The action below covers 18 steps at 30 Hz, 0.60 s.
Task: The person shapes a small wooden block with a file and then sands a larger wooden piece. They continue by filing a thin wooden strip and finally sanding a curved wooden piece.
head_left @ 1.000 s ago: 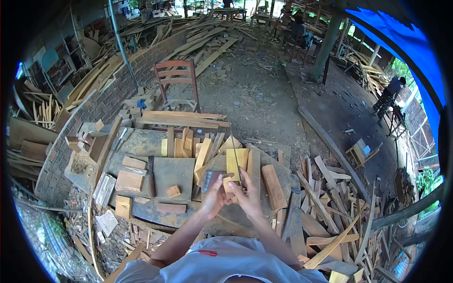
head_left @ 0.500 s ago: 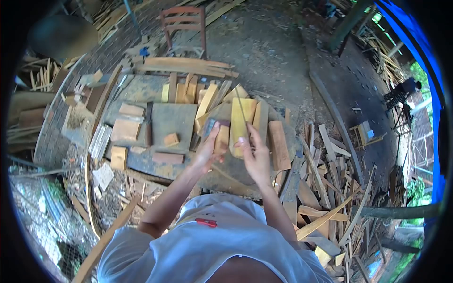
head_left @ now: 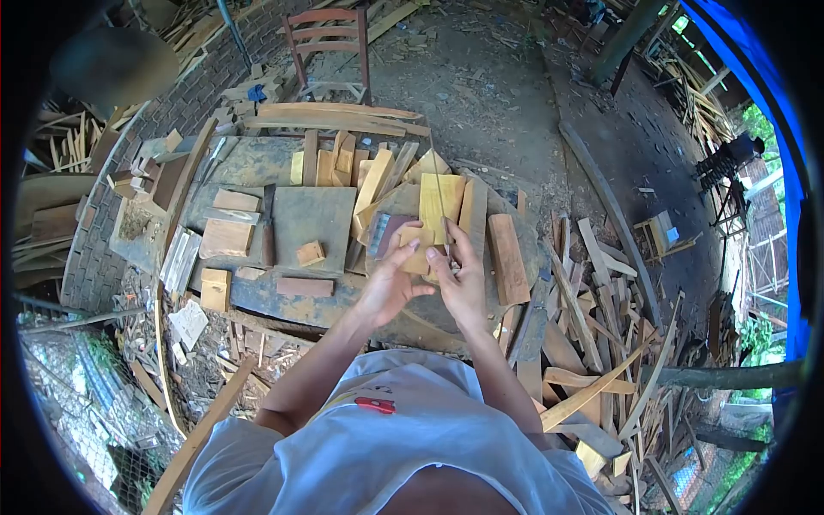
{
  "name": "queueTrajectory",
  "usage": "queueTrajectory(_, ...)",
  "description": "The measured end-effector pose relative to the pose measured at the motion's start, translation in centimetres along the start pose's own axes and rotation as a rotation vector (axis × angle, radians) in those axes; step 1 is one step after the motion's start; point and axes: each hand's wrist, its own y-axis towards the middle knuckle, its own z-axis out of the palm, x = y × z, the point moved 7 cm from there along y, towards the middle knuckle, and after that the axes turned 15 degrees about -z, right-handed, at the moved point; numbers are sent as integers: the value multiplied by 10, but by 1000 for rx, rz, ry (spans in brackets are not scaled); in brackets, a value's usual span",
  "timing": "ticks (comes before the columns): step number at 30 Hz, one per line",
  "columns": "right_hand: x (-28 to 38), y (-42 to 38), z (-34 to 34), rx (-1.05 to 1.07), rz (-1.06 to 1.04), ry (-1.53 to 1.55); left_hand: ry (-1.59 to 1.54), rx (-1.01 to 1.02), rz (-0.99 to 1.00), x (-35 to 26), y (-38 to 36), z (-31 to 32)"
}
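Observation:
A small wooden block (head_left: pixel 415 241) is pinched between the thumb and fingers of my left hand (head_left: pixel 388 287). My right hand (head_left: pixel 464 287) is closed round the lower end of a long thin metal tool (head_left: pixel 439 190), which points away from me. Both hands are close together above the table, with the block beside the right fingertips. Behind them lies a yellow board (head_left: pixel 441 199). Just left of the block is a dark reddish piece with a patterned grey face (head_left: pixel 388 232), partly covered by my left fingers.
Several wood blocks lie about the worktable (head_left: pixel 322 206), with a dark-handled tool (head_left: pixel 269 227) among them. A thick reddish block (head_left: pixel 508 257) is to the right. Scrap wood (head_left: pixel 592 326) is heaped on the ground at right. A wooden chair (head_left: pixel 328 51) stands beyond the table.
My left hand has turned and brought the block up and right, nearer my right hand. The right hand has shifted slightly, still holding the thin tool. The view has moved a little.

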Motion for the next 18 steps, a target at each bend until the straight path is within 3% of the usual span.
queueTrajectory(2,7,-2,0,102,-37,-220,45,111,-91,16,14,-13)
queueTrajectory(5,1,1,-7,128,-77,-296,-23,14,-83,15,26,-27)
queueTrajectory(10,14,0,-20,65,-19,-465,69,44,-84,3,27,-29)
queueTrajectory(12,26,-3,-7,132,-343,-623,115,21,-89,4,30,-35)
queueTrajectory(13,25,-4,-3,141,-366,-604,137,31,-106,4,31,-35)
queueTrajectory(18,13,2,4,174,-141,-468,211,169,-82,3,21,-21)
